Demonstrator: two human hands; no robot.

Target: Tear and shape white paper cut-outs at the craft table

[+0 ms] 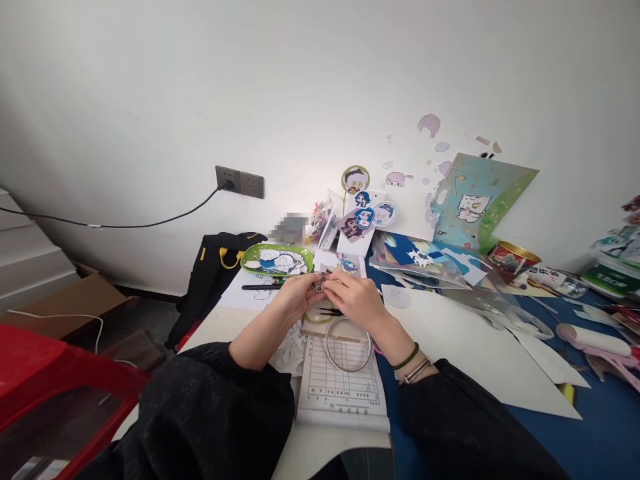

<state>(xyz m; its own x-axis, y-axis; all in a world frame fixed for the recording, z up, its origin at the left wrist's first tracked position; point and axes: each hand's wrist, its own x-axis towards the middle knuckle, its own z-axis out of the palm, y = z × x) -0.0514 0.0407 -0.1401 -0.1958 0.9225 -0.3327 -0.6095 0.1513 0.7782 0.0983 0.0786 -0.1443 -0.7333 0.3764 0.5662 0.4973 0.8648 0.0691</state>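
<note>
Black sleeves cover both forearms, which angle inward from the lower edge of the view and meet above the middle of the desk (450, 347). The left hand (295, 293) and the right hand (356, 298) come together fingertip to fingertip, each grip pinched shut on a small dark piece (320, 285) held between them; what the piece is cannot be made out. The right wrist carries a green bead bracelet (406, 358) and a metal bangle.

Just under the hands lies a ruled notepad (345, 387) with a thin metal ring (349, 344) resting on it. A green tray (277, 259) of white and blue cutouts sits just beyond the left hand, with a black pen (260, 287) beside it on white paper. Large white sheets spread across the blue desk top to the right, among printed character cards (361, 220), a gold tin (513, 257) and a white roll (597, 341).

Behind stands a plain white wall with a grey socket (239, 181) and a black cable. A black bag (215, 273) leans at the desk's left end, with a red chair (55, 387) and cardboard (65, 303) on the floor.
</note>
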